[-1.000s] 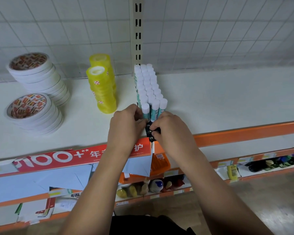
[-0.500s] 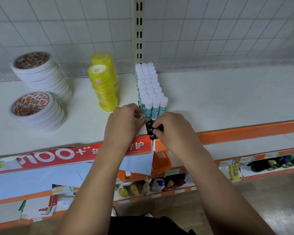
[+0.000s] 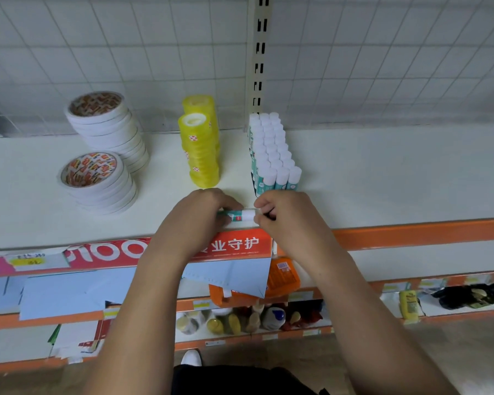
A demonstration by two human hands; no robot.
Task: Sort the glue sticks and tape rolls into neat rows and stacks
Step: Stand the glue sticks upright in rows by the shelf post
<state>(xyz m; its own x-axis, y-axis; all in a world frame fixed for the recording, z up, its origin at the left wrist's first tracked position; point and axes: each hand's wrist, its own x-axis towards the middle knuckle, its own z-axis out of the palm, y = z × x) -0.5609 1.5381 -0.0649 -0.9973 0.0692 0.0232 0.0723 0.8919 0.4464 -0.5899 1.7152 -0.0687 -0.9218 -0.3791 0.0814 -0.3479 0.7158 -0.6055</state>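
Both hands have drawn back from the upright glue stick rows (image 3: 271, 149); a glue stick (image 3: 240, 215) now lies sideways between them over the shelf (image 3: 382, 181) front, left hand (image 3: 200, 218) gripping its body, right hand (image 3: 285, 220) pinching its white cap.

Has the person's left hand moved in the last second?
Yes. The left hand has drawn back from the block of glue sticks toward the shelf's orange front edge, and now grips a glue stick lying sideways.

Shop: orange-edged retail shelves (image 3: 411, 235), wire-grid back panel (image 3: 382, 67), price labels (image 3: 30, 261), stocked goods below.
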